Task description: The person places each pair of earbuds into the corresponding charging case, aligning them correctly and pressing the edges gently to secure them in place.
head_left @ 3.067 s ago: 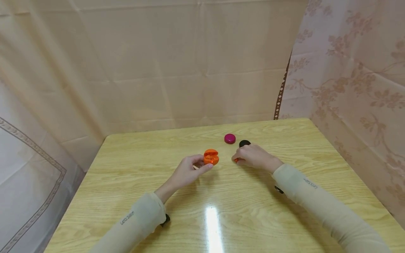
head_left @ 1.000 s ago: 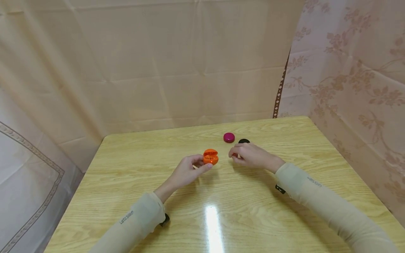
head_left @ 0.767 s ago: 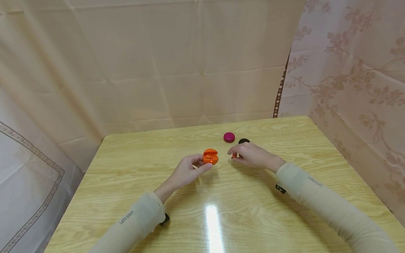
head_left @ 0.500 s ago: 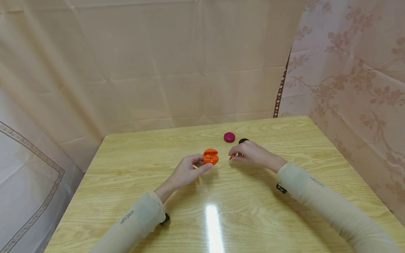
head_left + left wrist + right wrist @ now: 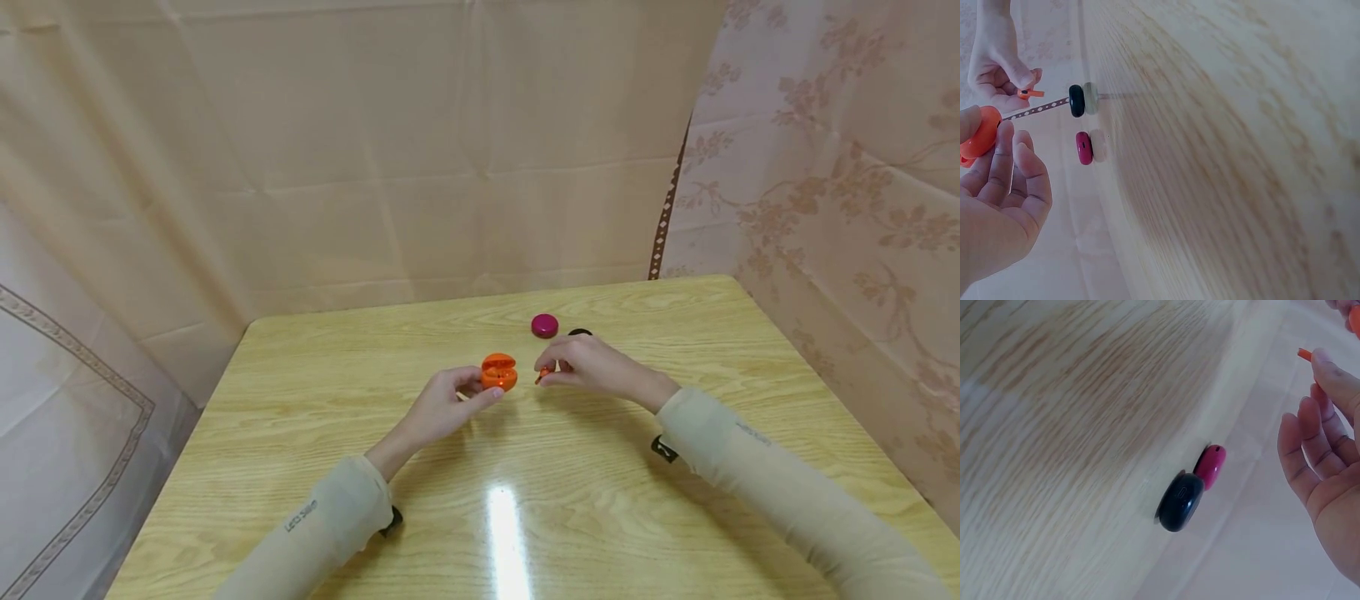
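Observation:
An orange earbud case with its lid raised is held by my left hand between thumb and fingers, above the table. My right hand, just to the right of the case, pinches an orange earbud between thumb and fingertips, its stem pointing down and left. The stem also shows past the right thumb in the right wrist view as an orange tip. In the left wrist view the earbud is apart from the case. Whether the case holds another earbud is too small to tell.
A magenta round case lies closed on the wooden table beyond the hands. Beside it sits a black round case, partly hidden behind the right hand in the head view. Cloth curtains hang behind the table.
My right hand has lifted slightly and come left toward the orange case, and the earbud has turned in its fingertips so the stem shows. The left hand stays nearly still with the case.

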Motion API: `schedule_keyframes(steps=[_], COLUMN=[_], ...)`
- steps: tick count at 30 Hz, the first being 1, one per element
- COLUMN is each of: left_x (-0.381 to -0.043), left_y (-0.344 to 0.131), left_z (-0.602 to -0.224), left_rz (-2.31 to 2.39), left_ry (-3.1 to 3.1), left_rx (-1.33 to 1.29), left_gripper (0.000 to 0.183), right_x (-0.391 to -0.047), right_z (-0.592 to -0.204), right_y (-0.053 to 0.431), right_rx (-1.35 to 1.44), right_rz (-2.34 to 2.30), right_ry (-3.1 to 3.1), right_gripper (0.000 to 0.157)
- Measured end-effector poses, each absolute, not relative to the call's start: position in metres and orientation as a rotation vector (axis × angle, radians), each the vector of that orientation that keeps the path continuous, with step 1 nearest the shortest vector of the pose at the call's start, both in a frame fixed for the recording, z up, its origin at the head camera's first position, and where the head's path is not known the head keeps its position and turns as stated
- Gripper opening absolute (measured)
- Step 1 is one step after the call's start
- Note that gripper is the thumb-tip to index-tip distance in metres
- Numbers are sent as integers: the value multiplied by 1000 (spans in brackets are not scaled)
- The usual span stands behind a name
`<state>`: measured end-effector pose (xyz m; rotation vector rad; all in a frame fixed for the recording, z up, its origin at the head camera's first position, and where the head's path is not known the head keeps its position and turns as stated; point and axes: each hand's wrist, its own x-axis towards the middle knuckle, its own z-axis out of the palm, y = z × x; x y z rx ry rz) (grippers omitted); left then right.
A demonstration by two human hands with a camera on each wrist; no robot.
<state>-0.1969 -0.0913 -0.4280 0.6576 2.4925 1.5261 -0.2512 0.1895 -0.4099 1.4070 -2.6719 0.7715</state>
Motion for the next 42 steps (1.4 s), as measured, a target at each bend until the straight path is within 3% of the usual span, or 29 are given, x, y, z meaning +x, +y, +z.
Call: schedule_keyframes(steps=[8,21,42], left_x=[-197,-198,-198], left_y=[-92,-95,-92], left_z=[-430,-431,-424], left_rz=[1522,1526,1531], left_ry=[2519,2502,2484], left_rx=[619,654,691], left_gripper=[21,25,25], right_x=[-249,-244,-232], right_z=[-408,-402,-393], right_y=[190,188,167], right_rx=[1396,1243,1192], right_rz=[814,1391,1325], right_ry=[-2696,-2626,-2469], right_gripper=[18,19,19])
